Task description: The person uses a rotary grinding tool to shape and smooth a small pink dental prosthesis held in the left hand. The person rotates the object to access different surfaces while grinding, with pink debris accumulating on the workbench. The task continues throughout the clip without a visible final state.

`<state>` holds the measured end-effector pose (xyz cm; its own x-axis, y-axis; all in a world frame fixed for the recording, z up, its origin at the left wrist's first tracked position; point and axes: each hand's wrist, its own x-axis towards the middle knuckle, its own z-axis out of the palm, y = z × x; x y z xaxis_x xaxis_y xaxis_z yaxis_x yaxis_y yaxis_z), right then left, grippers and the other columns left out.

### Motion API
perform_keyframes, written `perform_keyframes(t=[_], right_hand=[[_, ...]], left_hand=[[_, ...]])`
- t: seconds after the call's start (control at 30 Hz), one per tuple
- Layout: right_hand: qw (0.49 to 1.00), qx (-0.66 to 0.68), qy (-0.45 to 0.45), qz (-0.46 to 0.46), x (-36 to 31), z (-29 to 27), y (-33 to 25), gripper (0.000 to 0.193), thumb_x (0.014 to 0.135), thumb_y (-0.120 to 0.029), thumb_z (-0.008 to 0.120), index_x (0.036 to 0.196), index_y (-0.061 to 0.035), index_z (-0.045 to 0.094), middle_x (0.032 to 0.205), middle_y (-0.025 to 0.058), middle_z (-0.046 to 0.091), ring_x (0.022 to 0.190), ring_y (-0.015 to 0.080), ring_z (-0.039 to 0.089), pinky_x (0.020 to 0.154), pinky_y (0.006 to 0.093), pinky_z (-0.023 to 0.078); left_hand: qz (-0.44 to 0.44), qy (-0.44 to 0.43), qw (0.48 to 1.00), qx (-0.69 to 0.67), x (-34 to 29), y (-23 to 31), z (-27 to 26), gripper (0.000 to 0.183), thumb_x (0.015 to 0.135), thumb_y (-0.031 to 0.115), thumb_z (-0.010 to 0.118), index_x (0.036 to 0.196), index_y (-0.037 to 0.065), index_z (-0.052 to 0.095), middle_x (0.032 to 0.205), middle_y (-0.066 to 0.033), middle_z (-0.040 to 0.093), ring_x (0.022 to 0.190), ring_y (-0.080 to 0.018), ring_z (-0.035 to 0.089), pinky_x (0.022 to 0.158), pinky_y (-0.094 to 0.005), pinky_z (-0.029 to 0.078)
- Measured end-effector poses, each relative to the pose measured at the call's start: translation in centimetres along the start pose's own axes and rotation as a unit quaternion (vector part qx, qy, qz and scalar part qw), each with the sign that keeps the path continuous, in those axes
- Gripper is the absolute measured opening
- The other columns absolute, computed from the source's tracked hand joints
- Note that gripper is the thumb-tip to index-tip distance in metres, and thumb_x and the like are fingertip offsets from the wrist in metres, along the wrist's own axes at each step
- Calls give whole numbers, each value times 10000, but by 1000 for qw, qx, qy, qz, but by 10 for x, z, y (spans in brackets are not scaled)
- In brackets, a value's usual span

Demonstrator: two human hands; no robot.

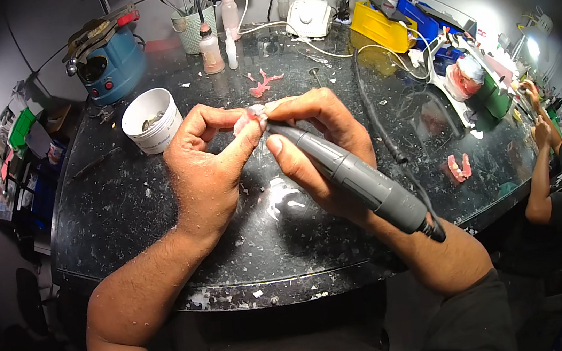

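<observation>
Above the dark speckled counter (136, 225), a small pink dental piece (244, 121) is pinched by the fingers of the left hand (208, 162), while a grey rotary handpiece (360, 181) is grasped near its nose by the right hand's (340, 132) fingers (its working tip cannot be made out). Ideally, the piece should be braced firmly, pressure kept light, and the left fingers held clear

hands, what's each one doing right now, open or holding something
Left hand: closed, pinching a small pink piece.
Right hand: closed around a grey handpiece.
</observation>
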<state>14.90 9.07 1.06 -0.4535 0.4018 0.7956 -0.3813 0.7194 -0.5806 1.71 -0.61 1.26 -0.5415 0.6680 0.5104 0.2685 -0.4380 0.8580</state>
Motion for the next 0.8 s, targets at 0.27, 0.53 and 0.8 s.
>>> perform_keyframes(t=[0.27, 0.53, 0.8], right_hand=[[1000, 3, 11, -6, -1, 0, 4, 270, 827, -81, 725, 1070, -21, 626, 889, 91, 626, 830, 174, 644, 755, 290, 520], [996, -43, -28, -66, 5, -7, 3, 278, 801, -91, 747, 1054, -34, 644, 982, 90, 678, 881, 238, 673, 888, 349, 512], [1000, 3, 12, -2, 0, -3, -2, 274, 818, -93, 760, 1062, -28, 654, 974, 107, 681, 903, 181, 692, 828, 304, 543]], left_hand=[[3, -15, 1000, 20, 0, 4, 0, 110, 886, 28, 742, 926, 10, 641, 960, -74, 715, 938, -114, 659, 872, -264, 511], [3, -7, 1000, 8, 1, 1, 0, 115, 883, 32, 745, 931, 9, 642, 959, -69, 715, 930, -108, 655, 873, -263, 508], [-32, -15, 998, -57, 2, -1, 1, 99, 897, 0, 713, 961, -7, 638, 982, -70, 702, 979, -121, 659, 911, -269, 519]])
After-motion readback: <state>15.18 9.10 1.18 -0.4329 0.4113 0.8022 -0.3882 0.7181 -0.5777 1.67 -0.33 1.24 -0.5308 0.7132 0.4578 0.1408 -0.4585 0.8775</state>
